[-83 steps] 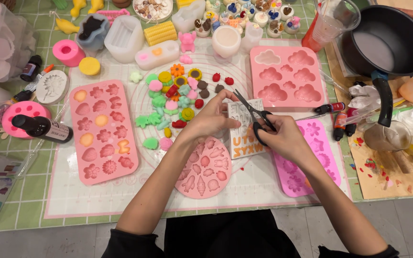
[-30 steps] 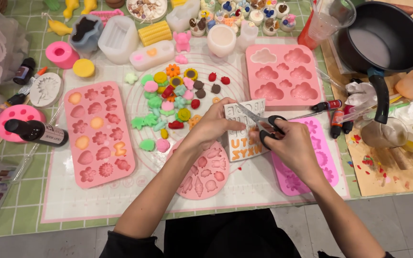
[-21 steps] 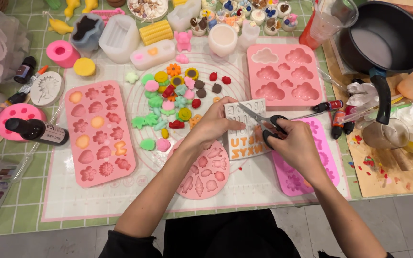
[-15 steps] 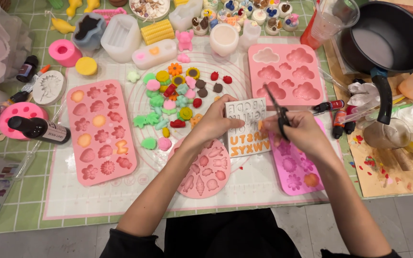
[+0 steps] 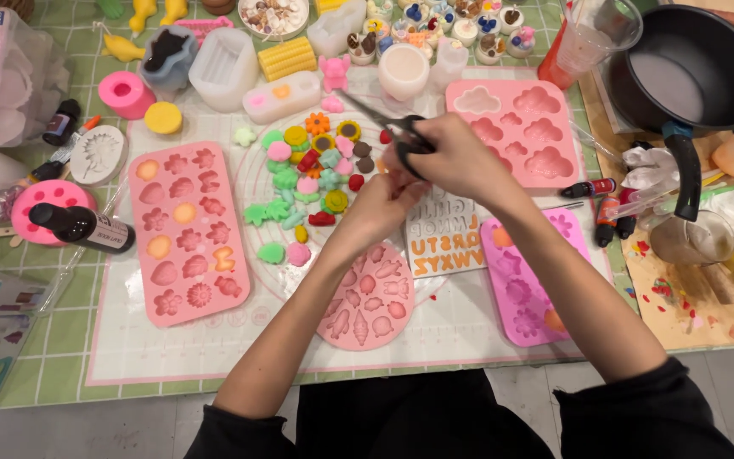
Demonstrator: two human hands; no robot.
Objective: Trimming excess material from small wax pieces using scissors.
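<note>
My right hand (image 5: 456, 153) is closed around the handles of black scissors (image 5: 375, 117), blades pointing up and left over a heap of small coloured wax shapes (image 5: 312, 174). My left hand (image 5: 380, 204) sits just below it, fingertips pinched together against the right hand; whatever is between them is hidden. A white letter mould (image 5: 443, 242) with orange-filled letters lies flat on the mat beneath my right forearm. A round pink shell mould (image 5: 367, 297) lies under my left forearm.
A pink flower mould (image 5: 184, 229) lies at the left, a pink cloud mould (image 5: 516, 132) at the upper right and a magenta mould (image 5: 528, 276) at the right. A black pot (image 5: 694, 64), small dye bottles (image 5: 605, 189) and cluttered cups line the far and right edges.
The letter mould has left my left hand and now lies on the mat. Both hands have moved up and left, and the scissors now point over the wax shapes.
</note>
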